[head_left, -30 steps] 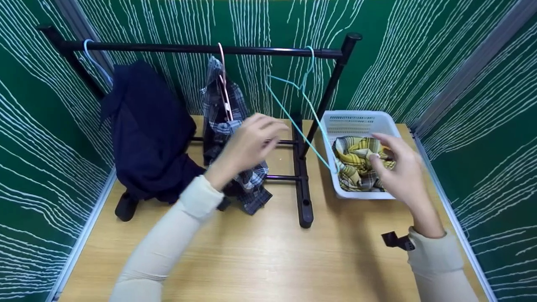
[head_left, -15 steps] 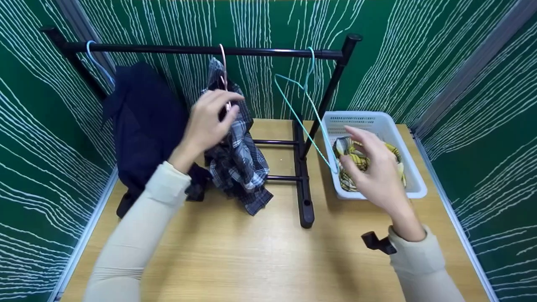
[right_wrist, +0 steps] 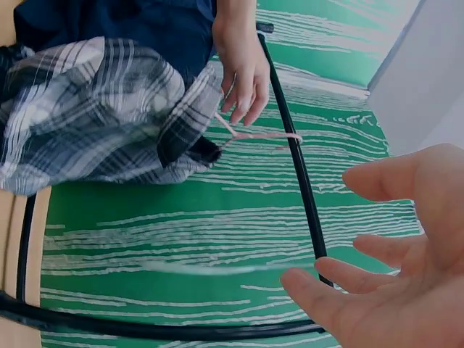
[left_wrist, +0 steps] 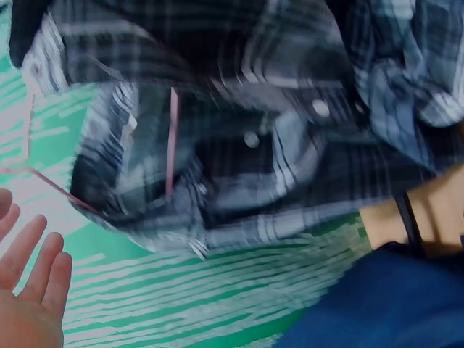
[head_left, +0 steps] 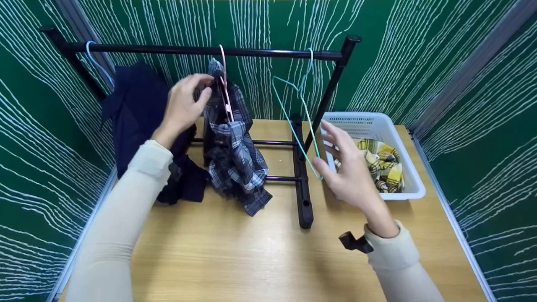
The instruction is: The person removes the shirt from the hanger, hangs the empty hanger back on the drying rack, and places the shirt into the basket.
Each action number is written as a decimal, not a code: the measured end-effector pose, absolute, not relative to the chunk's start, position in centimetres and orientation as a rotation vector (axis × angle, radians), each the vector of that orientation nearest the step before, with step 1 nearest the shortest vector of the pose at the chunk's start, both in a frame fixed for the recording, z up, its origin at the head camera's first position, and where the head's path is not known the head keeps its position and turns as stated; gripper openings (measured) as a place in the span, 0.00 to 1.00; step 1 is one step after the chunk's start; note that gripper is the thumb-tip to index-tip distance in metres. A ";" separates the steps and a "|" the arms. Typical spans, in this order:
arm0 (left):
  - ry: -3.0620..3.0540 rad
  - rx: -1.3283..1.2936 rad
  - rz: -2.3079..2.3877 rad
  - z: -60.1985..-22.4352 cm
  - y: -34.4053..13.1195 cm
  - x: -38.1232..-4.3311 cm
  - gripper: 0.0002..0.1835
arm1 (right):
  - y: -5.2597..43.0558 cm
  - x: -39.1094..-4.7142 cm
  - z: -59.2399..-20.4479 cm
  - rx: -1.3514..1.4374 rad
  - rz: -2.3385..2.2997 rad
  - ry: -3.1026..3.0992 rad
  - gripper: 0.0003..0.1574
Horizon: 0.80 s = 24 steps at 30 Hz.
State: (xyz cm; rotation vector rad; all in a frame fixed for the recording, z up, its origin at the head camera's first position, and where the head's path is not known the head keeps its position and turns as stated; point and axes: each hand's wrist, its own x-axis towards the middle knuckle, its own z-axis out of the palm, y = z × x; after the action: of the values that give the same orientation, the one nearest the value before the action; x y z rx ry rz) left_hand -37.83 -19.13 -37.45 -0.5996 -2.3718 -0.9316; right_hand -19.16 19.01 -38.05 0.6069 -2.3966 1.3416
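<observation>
My left hand [head_left: 184,100] is raised just left of the pink hanger [head_left: 225,90], fingers loosely bent with nothing in them. On that hanger hangs a dark plaid shirt [head_left: 239,155], and the fingertips overlap its collar area in the head view. Buttons and the shirt's front opening show on the plaid cloth [left_wrist: 275,72] in the left wrist view. My right hand [head_left: 346,167] holds nothing, its fingers spread beside the turquoise hanger [head_left: 310,121], which hangs bare from the rail. In the right wrist view the right palm [right_wrist: 428,268] faces the rack.
A black garment rack [head_left: 176,49] stands on the wooden table [head_left: 251,251]. Dark navy clothing [head_left: 138,121] hangs from a blue hanger [head_left: 97,63] at left. The white basket [head_left: 415,184] at right holds yellow plaid cloth [head_left: 381,157]. Green patterned walls [head_left: 419,50] enclose the space.
My left hand has moved left across the front of the plaid shirt to its left side. My right hand has drifted left from over the basket to the turquoise hanger.
</observation>
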 end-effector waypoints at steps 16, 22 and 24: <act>-2.633 -0.638 -0.981 -36.7 -20.6 -42.0 0.22 | 15.8 -19.6 -39.8 0.639 1.458 -2.473 0.50; -2.702 -0.695 -0.938 -36.4 -20.5 -43.5 0.25 | 15.1 -19.7 -40.2 0.622 1.461 -2.504 0.50; -2.749 -0.709 -0.867 -36.1 -20.4 -43.8 0.26 | 14.9 -19.7 -40.3 0.620 1.461 -2.510 0.50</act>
State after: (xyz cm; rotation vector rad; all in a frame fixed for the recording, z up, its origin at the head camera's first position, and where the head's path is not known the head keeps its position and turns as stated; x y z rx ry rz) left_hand -43.80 -20.42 -36.11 -0.7085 -2.7490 -0.8675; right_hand -19.71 14.88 -40.30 0.6204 -2.5101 1.4606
